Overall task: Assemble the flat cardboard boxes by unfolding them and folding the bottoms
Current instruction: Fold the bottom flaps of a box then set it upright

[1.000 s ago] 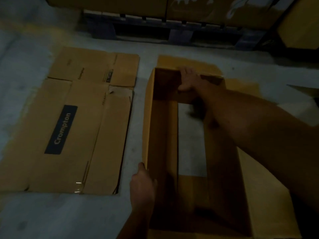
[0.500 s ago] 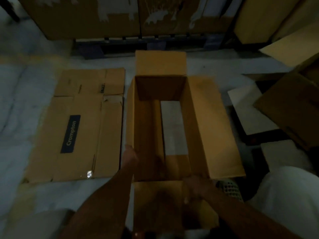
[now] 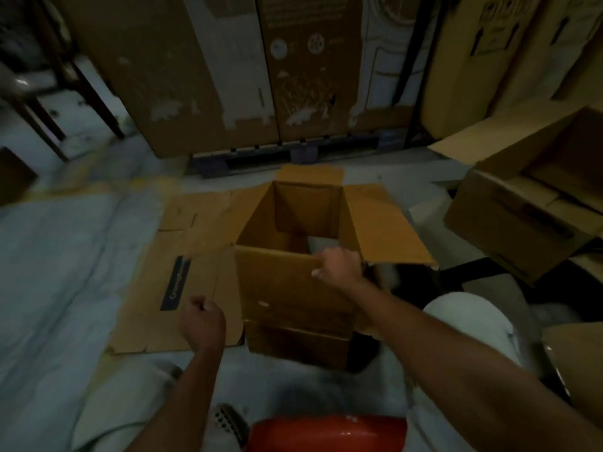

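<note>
Reaching forward from the lower right, the right hand (image 3: 339, 265) is gripping the top edge of the near wall of the opened cardboard box (image 3: 293, 288), its fingers (image 3: 328, 256) curling over the rim into the box while the forearm is running back toward the lower right corner of the view. The left hand (image 3: 202, 319) is hovering just left of the box, balled into a loose fist and holding nothing, apart from the cardboard.

The box is standing on the floor (image 3: 65, 272) with its mouth facing up and its long axis running away from the person; its top flaps are splaying outward at the far end and on both long sides. It seems to be tilting slightly, with the near bottom edge lifted, though blur is making that hard to judge. A pale patch is showing deep inside, partly hidden by the hand.

Beside it on the left, a flat cardboard box (image 3: 182, 256) is lying on the floor, its dark label unreadable and its right part hidden behind the standing box.
</note>
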A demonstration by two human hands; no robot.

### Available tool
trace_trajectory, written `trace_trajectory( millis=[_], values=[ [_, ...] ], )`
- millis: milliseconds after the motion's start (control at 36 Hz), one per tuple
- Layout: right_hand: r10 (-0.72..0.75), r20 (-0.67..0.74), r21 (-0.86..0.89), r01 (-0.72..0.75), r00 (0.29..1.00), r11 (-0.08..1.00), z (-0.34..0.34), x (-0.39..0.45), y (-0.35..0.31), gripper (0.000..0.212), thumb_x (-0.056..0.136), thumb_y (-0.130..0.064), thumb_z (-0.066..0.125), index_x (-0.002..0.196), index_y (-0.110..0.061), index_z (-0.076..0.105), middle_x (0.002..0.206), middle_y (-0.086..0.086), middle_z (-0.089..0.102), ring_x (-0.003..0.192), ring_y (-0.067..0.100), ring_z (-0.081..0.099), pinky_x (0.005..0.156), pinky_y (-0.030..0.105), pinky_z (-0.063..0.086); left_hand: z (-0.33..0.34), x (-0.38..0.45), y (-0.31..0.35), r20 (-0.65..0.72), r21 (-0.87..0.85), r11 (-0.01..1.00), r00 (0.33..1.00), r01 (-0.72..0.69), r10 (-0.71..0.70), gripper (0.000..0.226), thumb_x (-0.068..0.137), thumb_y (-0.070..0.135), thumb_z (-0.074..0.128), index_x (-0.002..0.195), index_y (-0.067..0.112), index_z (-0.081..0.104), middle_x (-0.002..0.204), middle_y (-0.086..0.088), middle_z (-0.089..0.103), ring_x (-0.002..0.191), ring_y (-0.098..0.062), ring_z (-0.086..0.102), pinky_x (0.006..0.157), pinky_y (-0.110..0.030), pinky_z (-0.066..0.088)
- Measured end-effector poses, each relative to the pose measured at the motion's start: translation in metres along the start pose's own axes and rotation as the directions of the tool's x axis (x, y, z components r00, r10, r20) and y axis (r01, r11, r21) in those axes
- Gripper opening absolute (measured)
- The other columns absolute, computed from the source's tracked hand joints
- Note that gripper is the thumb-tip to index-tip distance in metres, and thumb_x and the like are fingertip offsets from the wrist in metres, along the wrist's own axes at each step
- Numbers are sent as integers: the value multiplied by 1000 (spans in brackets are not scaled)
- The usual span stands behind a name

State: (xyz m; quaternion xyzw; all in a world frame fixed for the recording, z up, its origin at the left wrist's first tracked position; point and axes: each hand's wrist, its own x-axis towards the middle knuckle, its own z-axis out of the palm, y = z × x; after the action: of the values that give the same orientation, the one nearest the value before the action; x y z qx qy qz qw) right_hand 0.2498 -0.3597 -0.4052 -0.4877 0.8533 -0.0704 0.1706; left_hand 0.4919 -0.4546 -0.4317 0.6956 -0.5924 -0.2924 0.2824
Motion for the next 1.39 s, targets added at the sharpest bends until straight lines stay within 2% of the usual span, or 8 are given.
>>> trace_trajectory(
  millis=[222,361,639,806,1056,1167,1222,1389],
  values=[
    [42,-157,23,-39,987,999,-161,2,-18,38,80,-49,68,94,-14,60,88,-1,55,91,21,56,75,33,42,-45,-7,33,461,-166,969,855,-181,239,80,75,45,76,138,17,36,132,1,47,119,-20,50,97,-40,45],
    [47,-403,84,-14,914,996,-225,2,-36,49,84,-63,53,73,-18,66,71,-1,64,70,19,61,65,31,41,-65,-17,66,449,-163,935,820,-315,355,114,62,39,87,149,20,16,148,-6,35,134,-27,37,105,-41,36],
    [136,-366,205,-63,921,977,-260,11,-29,52,82,-67,55,76,-17,68,71,0,65,69,19,63,56,27,37,-107,10,111,627,-381,924,727,-29,281,64,82,21,73,137,30,41,128,-5,53,112,-23,55,89,-35,47],
    [-25,-242,237,84,970,968,-246,13,-19,34,87,-38,67,113,-19,62,115,1,62,105,18,59,75,26,44,-98,28,120,434,-166,986,899,15,60,22,70,18,82,86,18,68,89,-9,69,82,-24,65,75,-42,56],
    [101,-505,224,17,857,974,-206,-46,11,51,86,-44,64,128,-20,47,132,6,43,119,24,46,96,40,44,-58,22,126,403,-46,993,912,107,-79,24,77,30,76,89,12,67,82,-9,63,74,-23,56,69,-36,48],
    [102,87,158,-114,991,981,-169,-65,50,71,73,-34,79,132,-28,40,132,-2,48,121,23,51,94,40,49,-49,24,145,463,-36,995,884,95,-67,23,79,25,75,93,9,65,90,-10,62,82,-24,57,78,-39,48],
    [126,480,133,-214,868,968,-152,-73,60,95,66,-39,83,143,-36,28,141,-5,42,129,26,44,95,41,47,-45,25,149,485,-47,990,870,133,-94,31,79,25,76,100,7,63,95,-11,61,86,-25,56,77,-39,46],
    [103,317,173,-164,943,971,-128,-78,58,116,64,-23,85,151,-31,9,147,1,39,135,27,37,108,46,37,-42,30,151,546,-86,982,833,170,-96,44,81,23,74,114,3,55,106,-14,57,95,-29,53,87,-44,45]
  ],
)
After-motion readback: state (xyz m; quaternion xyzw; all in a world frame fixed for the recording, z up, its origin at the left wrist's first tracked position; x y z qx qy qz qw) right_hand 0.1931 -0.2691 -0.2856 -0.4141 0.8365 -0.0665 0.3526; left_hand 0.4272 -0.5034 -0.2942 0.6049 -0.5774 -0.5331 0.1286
